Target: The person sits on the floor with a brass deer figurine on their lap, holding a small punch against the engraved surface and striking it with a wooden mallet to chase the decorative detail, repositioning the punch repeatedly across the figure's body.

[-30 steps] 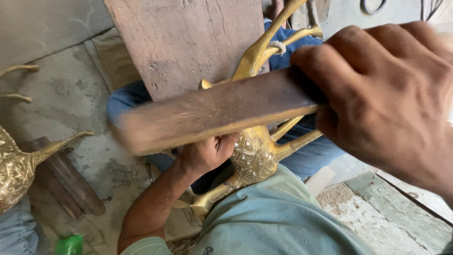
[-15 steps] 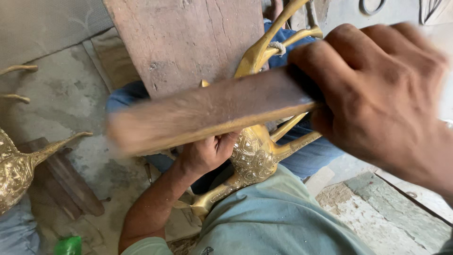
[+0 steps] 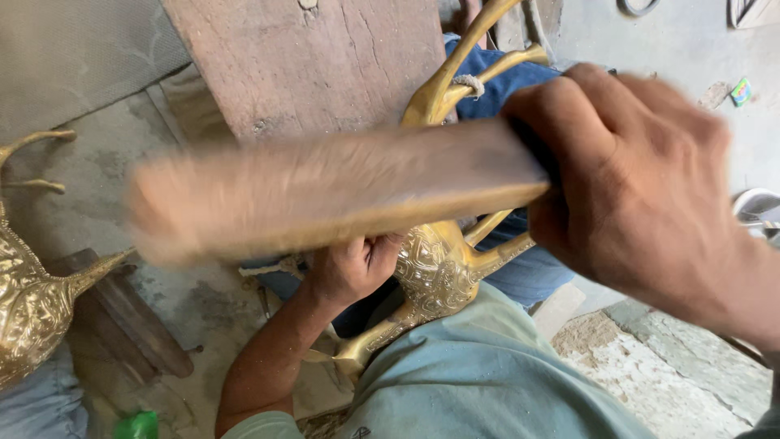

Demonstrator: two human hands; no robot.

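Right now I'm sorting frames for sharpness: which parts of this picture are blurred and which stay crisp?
Head view: the wooden bar in the right hand is smeared by motion blur; the left hand and engraved brass figure below are sharp; light is soft and even, with no glare on the brass.

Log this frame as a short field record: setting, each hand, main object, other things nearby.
setting: concrete floor, seen from above
right hand: grips one end of a flat wooden stick, which is motion-blurred
left hand: holds the brass deer figure by its engraved body
figure: legs point up, resting against a wooden board
nearby: second brass figure at the left edge; green object at the bottom
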